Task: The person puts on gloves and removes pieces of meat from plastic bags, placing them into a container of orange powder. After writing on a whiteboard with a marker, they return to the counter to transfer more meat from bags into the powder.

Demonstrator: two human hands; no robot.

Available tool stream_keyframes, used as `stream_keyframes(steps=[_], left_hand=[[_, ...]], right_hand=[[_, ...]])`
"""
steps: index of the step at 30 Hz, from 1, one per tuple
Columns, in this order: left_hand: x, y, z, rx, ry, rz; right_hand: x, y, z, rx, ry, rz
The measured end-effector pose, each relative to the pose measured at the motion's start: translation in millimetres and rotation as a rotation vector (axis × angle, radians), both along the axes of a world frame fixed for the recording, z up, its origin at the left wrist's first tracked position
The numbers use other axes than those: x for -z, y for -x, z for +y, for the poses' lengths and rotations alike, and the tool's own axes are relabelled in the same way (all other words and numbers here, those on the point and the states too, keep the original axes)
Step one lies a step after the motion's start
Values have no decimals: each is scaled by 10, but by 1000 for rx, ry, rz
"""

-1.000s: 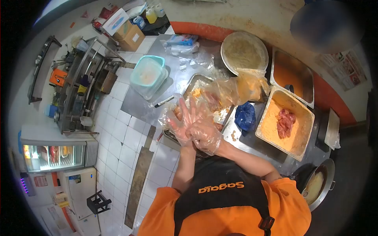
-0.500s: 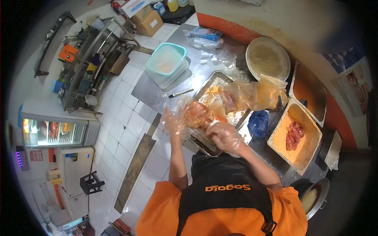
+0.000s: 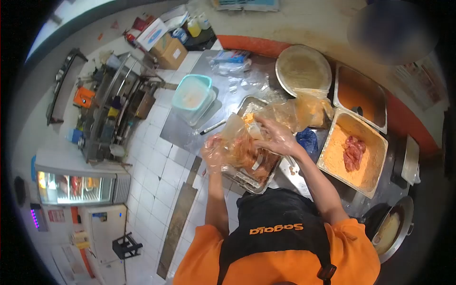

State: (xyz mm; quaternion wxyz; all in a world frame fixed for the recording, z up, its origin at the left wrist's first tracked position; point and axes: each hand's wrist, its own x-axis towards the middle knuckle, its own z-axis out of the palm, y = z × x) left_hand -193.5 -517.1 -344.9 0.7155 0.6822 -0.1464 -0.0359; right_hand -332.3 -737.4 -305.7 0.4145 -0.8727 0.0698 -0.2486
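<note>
Plastic meat bag [image 3: 240, 146] hangs over steel tray [image 3: 247, 184], likely catching drips: left hand [image 3: 213, 153] clasps it, right hand [image 3: 275, 135] pinches its top.

Teal-rimmed tub [image 3: 192, 97], black marker [image 3: 212, 127], round pan [image 3: 303, 70], blue bag [image 3: 305, 141]

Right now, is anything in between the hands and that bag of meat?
Nothing but thin clear gloves. The left hand and right hand both grip the bag of meat directly, above the metal tray.
</note>
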Motion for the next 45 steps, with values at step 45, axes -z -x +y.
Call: stream_keyframes(steps=[45], left_hand=[[-1484,427,-371,800,-524,-951]], right_hand=[[-858,63,495,-61,163,-457]])
